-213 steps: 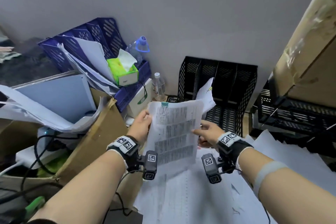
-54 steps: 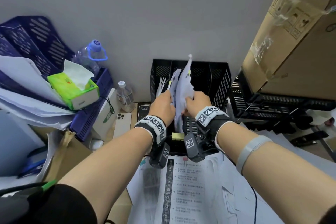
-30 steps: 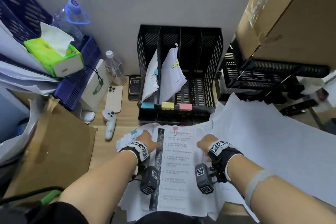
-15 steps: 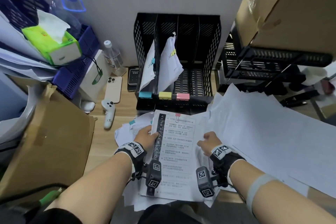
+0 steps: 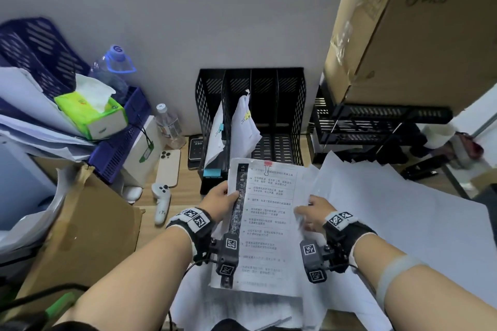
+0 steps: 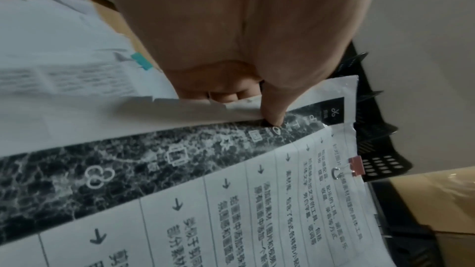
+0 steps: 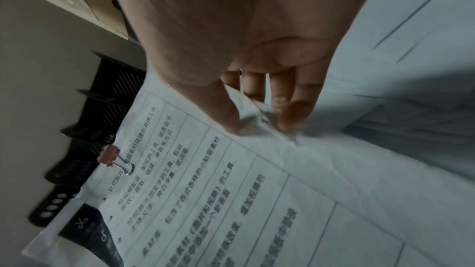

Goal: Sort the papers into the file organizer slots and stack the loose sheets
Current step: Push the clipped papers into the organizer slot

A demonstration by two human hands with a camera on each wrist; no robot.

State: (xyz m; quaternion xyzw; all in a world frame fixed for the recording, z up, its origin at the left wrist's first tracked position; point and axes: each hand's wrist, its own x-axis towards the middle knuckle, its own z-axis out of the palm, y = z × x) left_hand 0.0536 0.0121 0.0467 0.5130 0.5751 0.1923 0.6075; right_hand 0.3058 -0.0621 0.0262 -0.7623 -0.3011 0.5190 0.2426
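**Red-clipped packet: lifted for filing**

Pinched at left edge by left hand [image 5: 219, 203], thumb on top; gripped at right edge by right hand [image 5: 313, 213]. Clipped packet [image 5: 265, 226], red binder clip [image 5: 267, 163] at top, raised off loose sheets [image 5: 398, 212] it lay on half a second ago. Now held before black file organizer [image 5: 250, 115] at desk's rear edge. Two slots filled; likely bound for third.

light: dim, cool | edges: wide-angle bending | blur: wrist views soft (motion smear)
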